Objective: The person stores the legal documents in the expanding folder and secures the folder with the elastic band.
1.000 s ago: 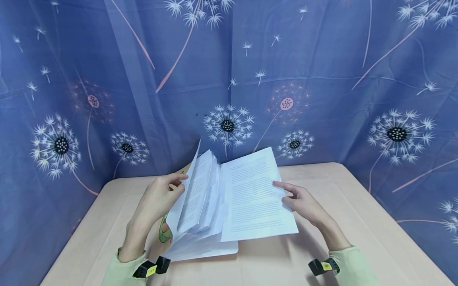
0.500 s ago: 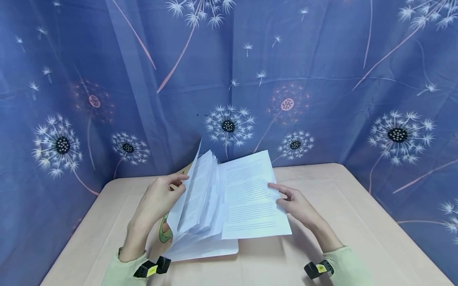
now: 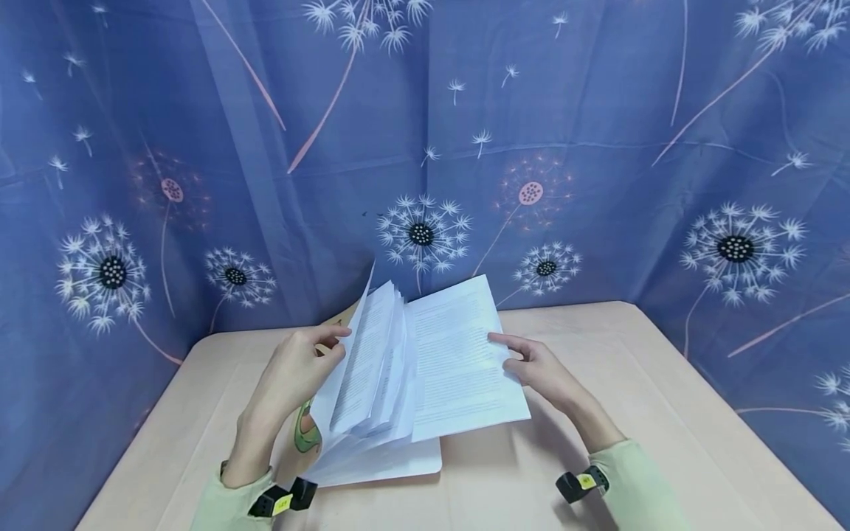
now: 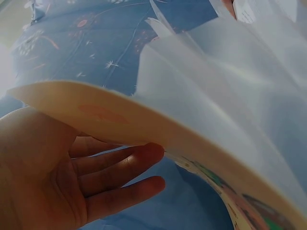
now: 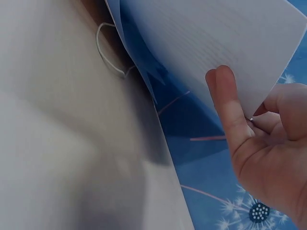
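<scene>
A file folder [image 3: 365,468] with a patterned tan cover stands spread on the table, its pockets fanned and several printed sheets [image 3: 372,354] inside. My left hand [image 3: 292,372] pinches the cover's left edge; in the left wrist view the tan cover [image 4: 110,112] curves above the fingers, with translucent pockets [image 4: 192,86] beyond. At the folder's right, my right hand [image 3: 547,376] pinches the right edge of a printed paper [image 3: 458,361], tilted above the table. From the right wrist view, fingers [image 5: 228,105] lie along the underside of this paper [image 5: 206,43]. Its left edge meets the pockets.
A pale table [image 3: 199,413] carries the folder, and a blue dandelion curtain [image 3: 598,110] surrounds its back and sides. In the right wrist view a thin pale cord loop [image 5: 99,48] hangs by the folder. Both wrists wear black devices [image 3: 584,483].
My right hand has moved left with the printed paper, so its right edge is nearer the folder. The left hand and the cover have stayed about where they were.
</scene>
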Motion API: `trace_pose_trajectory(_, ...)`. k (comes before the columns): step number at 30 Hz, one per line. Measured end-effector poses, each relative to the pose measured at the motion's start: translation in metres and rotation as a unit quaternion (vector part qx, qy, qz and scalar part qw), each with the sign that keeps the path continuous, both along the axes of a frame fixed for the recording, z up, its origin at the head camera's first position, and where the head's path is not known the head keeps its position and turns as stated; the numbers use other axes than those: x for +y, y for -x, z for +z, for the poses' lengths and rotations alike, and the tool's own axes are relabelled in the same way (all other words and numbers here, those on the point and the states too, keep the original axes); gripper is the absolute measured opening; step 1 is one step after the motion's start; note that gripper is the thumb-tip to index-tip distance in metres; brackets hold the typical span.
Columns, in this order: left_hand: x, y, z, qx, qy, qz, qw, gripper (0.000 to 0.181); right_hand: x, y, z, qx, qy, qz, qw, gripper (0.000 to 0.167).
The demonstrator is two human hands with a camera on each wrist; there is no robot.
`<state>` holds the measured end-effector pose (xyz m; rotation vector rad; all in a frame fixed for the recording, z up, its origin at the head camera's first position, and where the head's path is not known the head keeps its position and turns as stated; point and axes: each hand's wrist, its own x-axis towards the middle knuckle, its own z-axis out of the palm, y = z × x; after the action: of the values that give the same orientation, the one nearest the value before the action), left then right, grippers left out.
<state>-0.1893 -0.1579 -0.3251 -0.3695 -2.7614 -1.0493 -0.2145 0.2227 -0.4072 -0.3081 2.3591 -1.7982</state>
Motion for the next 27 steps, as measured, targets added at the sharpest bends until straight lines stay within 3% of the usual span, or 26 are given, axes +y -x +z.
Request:
trace_pose_trajectory(7,0.000,-0.001,-0.001,0.004,0.000,0.001,1.0000,0.035,-0.012,0.003,0.001,-0.001,0.008,0.007,0.9999,0.059)
trace_pose_trajectory(18,0.001,0.001,-0.003,0.012,0.000,0.004,0.9999,0.035,-0.015,-0.006,0.007,-0.001,0.002,0.011,0.9999,0.056)
trace_pose_trajectory(27,0.001,0.001,-0.003,0.002,0.004,0.007,1.0000,0.036,-0.018,-0.005,0.004,-0.011,0.012,0.042,0.9990,0.057)
